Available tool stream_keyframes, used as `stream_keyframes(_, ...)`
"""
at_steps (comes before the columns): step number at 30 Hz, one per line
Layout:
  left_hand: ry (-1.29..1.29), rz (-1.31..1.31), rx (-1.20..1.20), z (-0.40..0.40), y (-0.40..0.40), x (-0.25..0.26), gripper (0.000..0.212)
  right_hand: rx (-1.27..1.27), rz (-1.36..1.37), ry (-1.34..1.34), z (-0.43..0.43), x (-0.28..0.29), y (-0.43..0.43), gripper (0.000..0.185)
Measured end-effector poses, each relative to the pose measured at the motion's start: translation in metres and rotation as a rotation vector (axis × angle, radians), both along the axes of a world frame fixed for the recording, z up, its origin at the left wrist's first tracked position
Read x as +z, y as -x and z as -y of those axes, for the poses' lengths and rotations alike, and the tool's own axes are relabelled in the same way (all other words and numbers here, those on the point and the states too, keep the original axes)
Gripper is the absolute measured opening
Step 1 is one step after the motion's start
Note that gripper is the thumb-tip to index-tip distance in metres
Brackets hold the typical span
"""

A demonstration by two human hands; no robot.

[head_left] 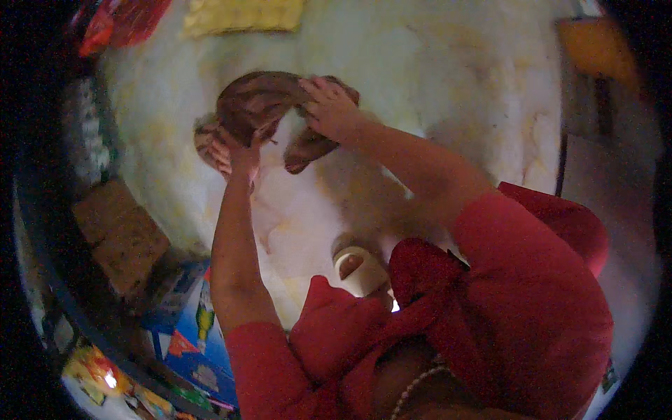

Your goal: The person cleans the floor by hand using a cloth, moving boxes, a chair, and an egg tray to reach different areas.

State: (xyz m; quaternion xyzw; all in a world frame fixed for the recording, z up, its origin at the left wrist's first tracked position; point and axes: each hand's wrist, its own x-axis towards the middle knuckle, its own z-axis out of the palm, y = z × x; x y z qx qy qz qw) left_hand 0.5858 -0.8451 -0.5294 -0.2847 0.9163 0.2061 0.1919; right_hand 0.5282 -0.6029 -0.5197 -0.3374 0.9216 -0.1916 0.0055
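A crumpled brown cloth [252,102] is in front of me above the pale floor, arched between my two hands. It may be a garment; dim light and blur hide its details. My left hand [233,149] grips its left part, with a lighter brown fold showing beyond the fingers. Higher and to the right, my right hand [333,107] is closed over the other side. A flap with a dark end [299,160] hangs below that hand.
A stained, light floor [462,68] spreads around. A yellow textured mat [241,16] and a red item [128,23] lie at the far side. Brown cardboard [123,236] and a blue printed box [191,336] stand left. My slippered foot [362,270] is below.
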Motion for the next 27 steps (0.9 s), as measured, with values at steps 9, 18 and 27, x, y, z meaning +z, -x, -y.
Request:
stream_keyframes(9, -0.304, -0.250, -1.099, -0.308, 0.075, 0.003, 0.047, -0.826, -0.111, -0.136, -0.241, -0.024, -0.058, 0.043)
stream_keyframes(18, -0.571, -0.406, -1.041, -0.156, 0.007, 0.082, 0.019, -0.321, 1.051, 0.502, -0.149, 0.043, -0.134, 0.039)
stream_keyframes(27, -0.752, 0.325, -1.188, -0.115, -0.141, 0.047, 0.036, 0.596, 0.757, 0.092, -0.129, 0.001, -0.217, 0.037)
